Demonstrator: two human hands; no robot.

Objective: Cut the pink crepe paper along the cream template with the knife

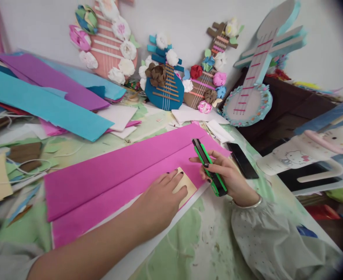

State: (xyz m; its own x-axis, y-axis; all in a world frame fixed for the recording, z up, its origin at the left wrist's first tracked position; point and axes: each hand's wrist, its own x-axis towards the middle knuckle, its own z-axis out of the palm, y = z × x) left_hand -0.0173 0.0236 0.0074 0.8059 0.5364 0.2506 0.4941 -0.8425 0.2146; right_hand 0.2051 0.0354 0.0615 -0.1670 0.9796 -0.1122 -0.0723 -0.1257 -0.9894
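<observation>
My left hand [162, 202] lies flat with fingers spread, pressing a small cream paper piece [189, 186] onto a long folded sheet of magenta crepe paper [125, 171]. Part of the cream piece is hidden beneath the fingers. In my right hand [228, 175] is a green and black utility knife [208, 163], gripped between thumb and fingers and tilted above the paper's right end. No blade can be made out at its tip. White paper [148, 241] shows under the near edge of the magenta sheet.
Crepe paper strips, turquoise [57, 105] and purple [60, 83], pile up at left. Flower-decorated paper instruments, including a blue one [164, 93] and a grey one [249, 93], lean along the back. A black phone [243, 160] and a white tumbler [300, 153] are at right.
</observation>
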